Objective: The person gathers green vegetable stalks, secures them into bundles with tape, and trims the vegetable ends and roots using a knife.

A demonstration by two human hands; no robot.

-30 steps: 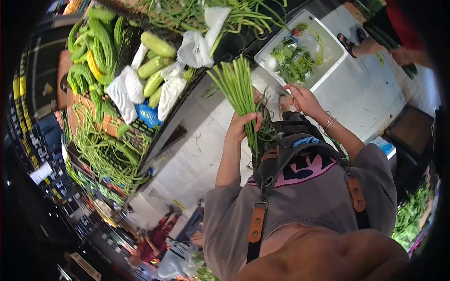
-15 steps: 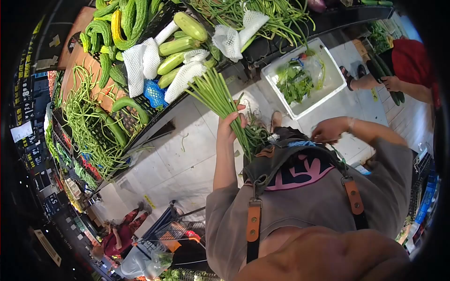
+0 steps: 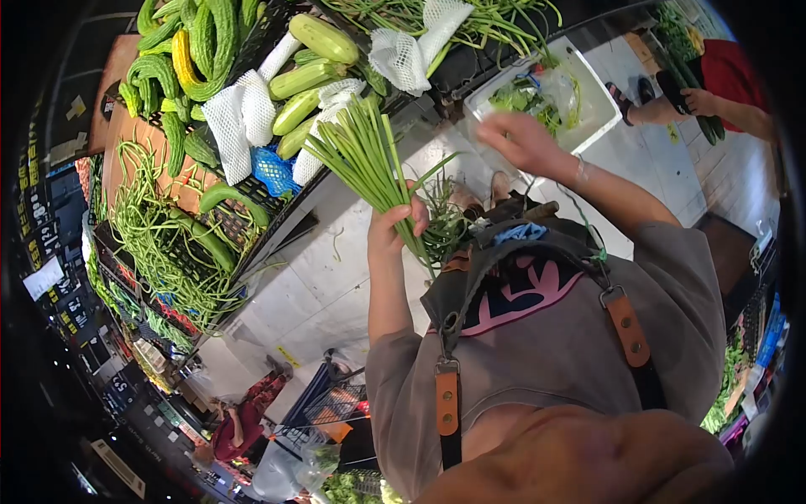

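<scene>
A bunch of long green stalks [image 3: 357,164] is gripped near its lower part in my left hand [image 3: 396,225]. Its cut ends fan out toward the upper left. The thinner, leafy end [image 3: 443,220] hangs in front of my dark apron. My right hand [image 3: 522,143] is raised to the right of the bunch, apart from it, near the lower left corner of a white box [image 3: 600,118]. Motion blurs its fingertips, and whether they hold anything cannot be made out. The box contains leafy greens [image 3: 522,99].
At the left stand crates of bitter gourds [image 3: 201,50], long beans [image 3: 138,218] and pale green squash [image 3: 323,38]. More green stems [image 3: 504,25] lie on the top counter. A person in red [image 3: 735,84] holds dark green vegetables at the upper right. Another person [image 3: 243,428] is at the lower left.
My right hand has moved from beside the apron up and left toward the white box. My left hand, still around the stalks, has shifted slightly left. The view has shifted a little.
</scene>
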